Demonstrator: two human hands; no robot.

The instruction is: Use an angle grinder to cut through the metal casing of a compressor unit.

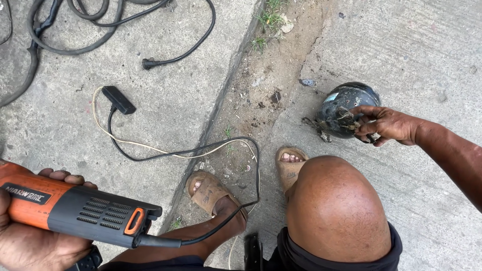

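My left hand [30, 241] grips an orange and dark grey power tool [80, 211] at the lower left, its black cord [221, 150] trailing across the ground. Over on the right, my right hand [389, 125] rests its fingers on a dirty black rounded metal shell [341, 108] lying on the concrete. My bent knee [336, 206] and two sandalled feet [211, 193] fill the bottom centre.
A black plug block [118, 100] with a pale wire lies on the left slab. Thick black cables [75, 30] coil at the top left. A dirt-filled gutter [251, 90] with grass tufts runs diagonally between the two concrete slabs.
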